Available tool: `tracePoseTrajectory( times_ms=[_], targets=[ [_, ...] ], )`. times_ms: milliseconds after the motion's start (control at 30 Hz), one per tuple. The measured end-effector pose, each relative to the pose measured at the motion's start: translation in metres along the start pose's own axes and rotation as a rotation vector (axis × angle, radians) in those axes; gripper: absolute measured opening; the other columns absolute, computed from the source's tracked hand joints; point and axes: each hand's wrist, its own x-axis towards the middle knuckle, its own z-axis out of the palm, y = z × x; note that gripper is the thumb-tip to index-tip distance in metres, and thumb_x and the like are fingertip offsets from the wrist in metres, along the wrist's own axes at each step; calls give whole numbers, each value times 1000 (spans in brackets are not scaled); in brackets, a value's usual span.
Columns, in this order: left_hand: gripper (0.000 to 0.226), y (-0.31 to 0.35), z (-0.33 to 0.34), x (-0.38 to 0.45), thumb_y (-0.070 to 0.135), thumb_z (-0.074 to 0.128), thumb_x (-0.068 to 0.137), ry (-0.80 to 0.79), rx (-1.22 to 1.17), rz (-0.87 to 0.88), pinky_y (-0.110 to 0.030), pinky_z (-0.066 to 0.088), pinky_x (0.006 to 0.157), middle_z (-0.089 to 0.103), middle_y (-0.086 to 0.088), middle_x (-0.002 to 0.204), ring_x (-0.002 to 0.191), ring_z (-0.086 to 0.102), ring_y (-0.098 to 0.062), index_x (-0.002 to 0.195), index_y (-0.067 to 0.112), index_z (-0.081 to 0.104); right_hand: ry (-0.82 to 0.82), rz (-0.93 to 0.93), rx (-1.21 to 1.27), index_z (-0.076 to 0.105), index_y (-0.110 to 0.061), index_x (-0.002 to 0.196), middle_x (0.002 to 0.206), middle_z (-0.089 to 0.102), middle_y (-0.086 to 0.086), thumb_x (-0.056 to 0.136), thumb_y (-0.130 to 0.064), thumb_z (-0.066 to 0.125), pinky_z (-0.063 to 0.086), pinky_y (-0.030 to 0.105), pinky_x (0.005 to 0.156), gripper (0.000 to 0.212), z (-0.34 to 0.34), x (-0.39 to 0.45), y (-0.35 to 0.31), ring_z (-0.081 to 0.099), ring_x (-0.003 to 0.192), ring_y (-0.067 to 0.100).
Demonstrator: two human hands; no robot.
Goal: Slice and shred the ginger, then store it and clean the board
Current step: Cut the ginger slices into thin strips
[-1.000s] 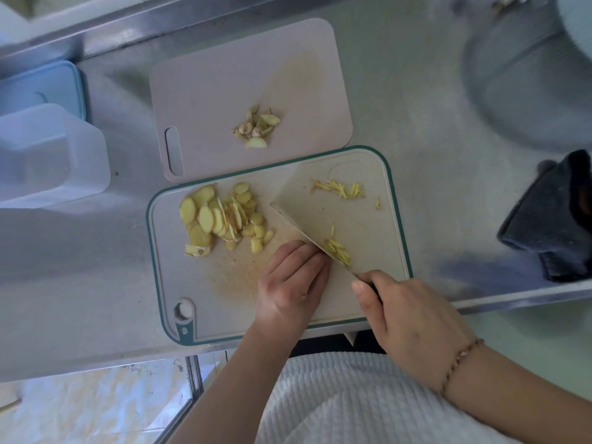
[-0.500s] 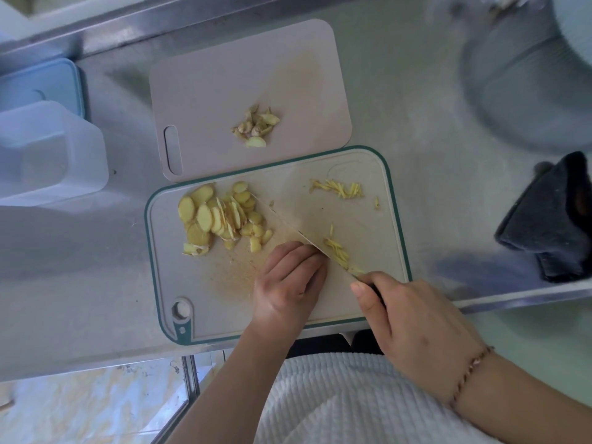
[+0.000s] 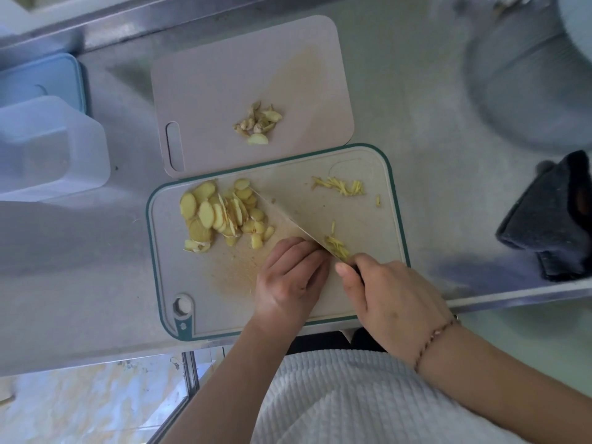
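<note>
Far to the left of the gripped knife, a translucent plastic storage box [image 3: 48, 149] ran off the frame edge, with a pale blue lid [image 3: 41, 81] partly hidden behind it; whether the box held anything could not be made out. Nearer, on the teal-rimmed beige cutting board [image 3: 224, 283], a heap of pale yellow oval ginger slices [image 3: 221, 213] lay just left of the blade. Beyond them, on a plain pinkish-grey cutting board [image 3: 250, 75], sat a small pile of knobbly ginger trimmings [image 3: 258, 125].

The left hand [image 3: 288, 277] rested with fingers curled, knuckles against the blade's flat; whatever it pressed down was hidden beneath the fingers. The broad steel cleaver [image 3: 307, 219] stood tilted, edge down on the board, hiding the surface behind it. The right hand [image 3: 384, 296] was wrapped round the handle, which was almost wholly covered, and wore a thin braided bracelet [image 3: 432, 338].

Beside that grip, fine yellow ginger shreds [image 3: 336, 245] clung by the blade; a second scatter of ginger strips [image 3: 341, 186] lay further off, toward the board's far right corner. Well to the right, a dark folded cloth [image 3: 551, 219] sat on the stainless steel counter [image 3: 432, 123], cut off by the frame, with a blurred round basin [image 3: 528, 75] above it.
</note>
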Motion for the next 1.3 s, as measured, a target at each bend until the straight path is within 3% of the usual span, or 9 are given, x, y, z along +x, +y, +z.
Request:
tracePoseTrajectory(
  times_ms=[100, 200, 300, 433, 567, 700, 1000, 1200, 1300],
  targets=[
    [7, -1, 1, -2, -3, 83, 78, 7, 9, 10, -33, 56, 82, 74, -10, 87, 83, 67, -23, 81, -2, 77, 8, 19, 96, 50, -26, 85, 54, 49, -7, 88, -61, 8, 40, 29, 45, 55, -1, 1, 1, 50, 48, 10],
    [5, 1, 1, -2, -4, 80, 80, 17, 13, 9, -33, 55, 82, 72, -11, 83, 82, 64, -22, 78, -2, 76, 76, 32, 194, 47, -26, 70, 45, 44, -6, 91, -59, 18, 33, 21, 42, 49, -6, -10, 7, 50, 46, 13],
    [5, 2, 1, -1, -4, 78, 81, 27, 12, 12, -31, 55, 83, 71, -12, 83, 83, 62, -21, 78, -2, 76, 73, 42, 236, 41, -30, 63, 49, 50, -8, 93, -55, 23, 37, 20, 47, 43, -10, -20, 11, 53, 53, 10],
    [5, 3, 0, -1, -6, 78, 80, 22, 9, 13, -31, 55, 84, 72, -11, 84, 84, 63, -21, 78, -2, 76, 46, 44, 230, 40, -34, 64, 57, 55, -22, 93, -55, 24, 38, 16, 49, 38, -7, -27, 14, 54, 55, 5],
    [6, 4, -1, 0, -7, 77, 79, 19, 14, 10, -30, 55, 84, 73, -10, 85, 86, 63, -20, 77, -1, 76, 41, 32, 203, 44, -36, 69, 45, 46, -9, 91, -57, 21, 35, 17, 48, 38, -4, -30, 16, 54, 55, 7],
    [6, 3, 0, 0, -7, 77, 78, 22, 9, -7, -30, 55, 84, 74, -9, 85, 84, 65, -21, 77, -1, 76, 17, 35, 157, 58, -30, 90, 52, 54, -6, 89, -59, 15, 39, 25, 51, 52, -5, -32, 14, 54, 53, 11],
    [8, 3, -1, 0, -8, 79, 77, 29, 15, 14, -29, 55, 82, 74, -8, 82, 83, 65, -20, 75, -1, 76, -27, 61, 121, 57, -29, 99, 56, 54, -6, 84, -62, 5, 43, 26, 54, 63, -6, -33, 11, 55, 55, 11],
    [6, 2, 0, 0, -5, 81, 77, 13, 24, 34, -31, 56, 82, 74, -8, 85, 80, 68, -24, 77, 0, 77, 38, -3, 126, 44, -31, 78, 51, 47, -6, 91, -64, 5, 45, 34, 48, 53, 7, -8, 10, 49, 46, 11],
    [3, 1, -2, -6, 1, 78, 83, -57, 6, 72, -36, 55, 81, 76, -6, 96, 85, 69, -28, 86, 1, 79, 71, -17, 179, 39, -37, 70, 49, 48, -6, 91, -63, 17, 37, 23, 44, 40, 3, 1, 13, 51, 47, 9]
  ],
)
